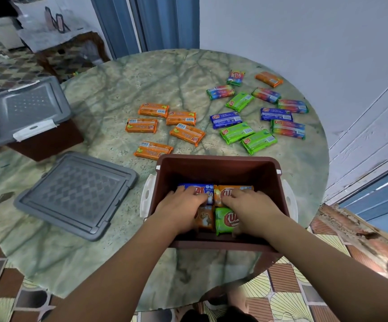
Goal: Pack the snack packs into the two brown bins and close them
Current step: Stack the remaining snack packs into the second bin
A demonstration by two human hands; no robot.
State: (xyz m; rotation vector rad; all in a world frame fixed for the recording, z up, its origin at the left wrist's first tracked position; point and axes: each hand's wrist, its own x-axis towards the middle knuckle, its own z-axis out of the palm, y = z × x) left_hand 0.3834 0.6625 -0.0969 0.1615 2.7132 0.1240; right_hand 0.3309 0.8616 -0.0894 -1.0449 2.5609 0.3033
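Brown open bin [218, 169] with both hands placed inside on the snack packs.

The left hand [183, 205] is laid with relaxed fingers on a blue pack [197, 188]; the right hand [250, 209] is curled over an orange pack [225, 192], a green pack [225, 220] just beside its fingers. Loose packs [234, 132] are scattered beyond the fingertips. A grey lid [76, 194] and the closed second bin [46, 141] are seen left of the left hand.

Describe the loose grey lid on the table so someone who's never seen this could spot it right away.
On the round green marble table, look left of the open brown plastic bin that both hands reach into. The loose grey plastic lid lies flat on the tabletop there. Unlike the other grey lid, farther back, it sits on no bin.
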